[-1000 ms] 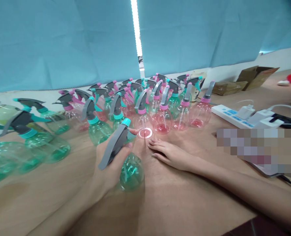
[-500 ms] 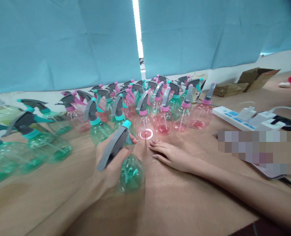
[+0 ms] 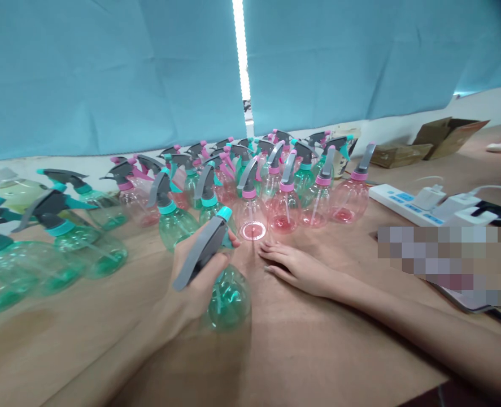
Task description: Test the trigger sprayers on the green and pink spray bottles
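My left hand (image 3: 199, 277) is wrapped round the neck and trigger of a green spray bottle (image 3: 230, 299), which has a grey head and a turquoise nozzle. Its base is at or close to the table; I cannot tell whether it touches. My right hand (image 3: 295, 267) lies flat on the table with its fingers stretched out and holds nothing. Just beyond its fingertips stands a clear pink spray bottle (image 3: 252, 215). Another pink spray bottle (image 3: 283, 212) is to the right of that one, and a green spray bottle (image 3: 176, 223) stands behind my left hand.
Several more green spray bottles (image 3: 89, 249) stand at the left, with mixed pink and green ones along the back. On the right are a white power strip (image 3: 396, 204) with plugs, a blurred-out flat device (image 3: 466, 299) and an open cardboard box (image 3: 447, 141). Blue sheeting (image 3: 339, 62) hangs behind.
The view has shifted slightly, so everything sits a little further right in the picture. My left hand keeps its hold on the green spray bottle; my right hand still lies on the table.
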A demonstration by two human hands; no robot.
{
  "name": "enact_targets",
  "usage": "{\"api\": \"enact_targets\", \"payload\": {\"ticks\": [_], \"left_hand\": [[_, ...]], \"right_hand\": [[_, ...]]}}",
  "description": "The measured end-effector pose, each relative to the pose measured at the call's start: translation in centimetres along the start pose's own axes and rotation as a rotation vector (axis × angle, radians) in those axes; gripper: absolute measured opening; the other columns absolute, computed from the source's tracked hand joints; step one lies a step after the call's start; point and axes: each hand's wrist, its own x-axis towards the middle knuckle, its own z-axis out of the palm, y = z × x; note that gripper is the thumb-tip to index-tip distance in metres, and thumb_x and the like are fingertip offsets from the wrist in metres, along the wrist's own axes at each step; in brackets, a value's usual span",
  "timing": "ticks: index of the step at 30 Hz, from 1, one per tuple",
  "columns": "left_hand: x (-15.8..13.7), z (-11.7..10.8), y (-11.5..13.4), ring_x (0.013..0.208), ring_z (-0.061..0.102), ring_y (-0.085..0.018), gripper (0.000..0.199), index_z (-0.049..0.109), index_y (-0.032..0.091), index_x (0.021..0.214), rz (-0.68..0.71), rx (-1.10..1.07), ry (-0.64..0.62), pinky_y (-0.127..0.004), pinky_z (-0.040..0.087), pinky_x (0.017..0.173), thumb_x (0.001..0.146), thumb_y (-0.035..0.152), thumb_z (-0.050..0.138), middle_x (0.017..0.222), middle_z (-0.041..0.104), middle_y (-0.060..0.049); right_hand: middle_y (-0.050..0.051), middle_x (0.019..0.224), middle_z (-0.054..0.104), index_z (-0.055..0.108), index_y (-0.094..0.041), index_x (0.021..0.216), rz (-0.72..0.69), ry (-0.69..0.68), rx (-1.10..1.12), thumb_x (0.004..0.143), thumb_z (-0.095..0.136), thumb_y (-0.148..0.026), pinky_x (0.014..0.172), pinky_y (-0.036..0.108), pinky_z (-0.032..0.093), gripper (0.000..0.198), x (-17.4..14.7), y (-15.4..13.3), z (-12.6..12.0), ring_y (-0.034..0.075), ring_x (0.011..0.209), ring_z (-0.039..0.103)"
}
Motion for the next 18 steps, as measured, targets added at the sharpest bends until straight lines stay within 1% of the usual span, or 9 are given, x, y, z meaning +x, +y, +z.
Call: {"api": "enact_targets", "payload": {"ticks": [3,6,8,10,14,18], "left_hand": [[0.0,-0.1,0.5,0.053,0.047,-0.015,0.027,0.065,0.025,0.094,0.02,0.028,-0.019,-0.029,0.038,0.053,0.072,0.024,0.051,0.062,0.055,0.003],[-0.1,0.0,1.0,0.058,0.053,-0.017,0.033,0.066,0.025,0.099,0.035,0.035,-0.003,-0.031,0.043,0.058,0.071,0.024,0.05,0.065,0.059,0.002],[-0.2,0.1,1.0,0.065,0.059,-0.019,0.032,0.066,0.024,0.099,0.009,0.028,0.007,-0.033,0.048,0.065,0.071,0.026,0.052,0.073,0.064,0.0],[-0.3,0.2,0.8,0.068,0.06,-0.02,0.031,0.066,0.024,0.1,-0.028,0.023,0.022,-0.034,0.049,0.068,0.072,0.029,0.054,0.076,0.065,0.0],[-0.3,0.2,0.0,0.062,0.057,-0.019,0.026,0.067,0.023,0.097,-0.041,0.005,0.032,-0.038,0.05,0.072,0.075,0.031,0.057,0.068,0.061,0.001],[-0.3,0.2,-0.5,0.063,0.057,-0.02,0.021,0.067,0.023,0.093,-0.035,-0.017,0.041,-0.039,0.051,0.076,0.077,0.032,0.058,0.065,0.059,0.001]], "right_hand": [[0.012,0.143,0.053,0.056,-0.016,0.136,0.006,-0.014,-0.012,0.1,0.044,-0.032,0.115,0.046,0.036,0.041,0.0,-0.2,-0.2,0.025,0.136,0.045],[0.011,0.143,0.053,0.056,-0.018,0.136,0.005,-0.011,-0.008,0.1,0.044,-0.032,0.114,0.047,0.037,0.04,0.0,-0.3,-0.2,0.025,0.136,0.045],[0.011,0.143,0.053,0.056,-0.019,0.135,0.002,-0.004,-0.002,0.1,0.044,-0.031,0.114,0.047,0.037,0.039,0.0,-0.3,-0.2,0.025,0.136,0.045],[0.011,0.143,0.053,0.056,-0.018,0.135,0.001,-0.01,-0.013,0.1,0.044,-0.031,0.114,0.046,0.037,0.039,0.0,-0.4,-0.2,0.025,0.137,0.045],[0.013,0.143,0.053,0.056,-0.014,0.136,0.006,-0.026,-0.031,0.1,0.044,-0.031,0.115,0.045,0.036,0.041,0.0,-0.4,-0.4,0.025,0.137,0.044],[0.014,0.143,0.053,0.055,-0.012,0.136,0.006,-0.032,-0.038,0.101,0.043,-0.031,0.115,0.045,0.037,0.042,0.1,-0.4,-0.4,0.025,0.137,0.044]]}}
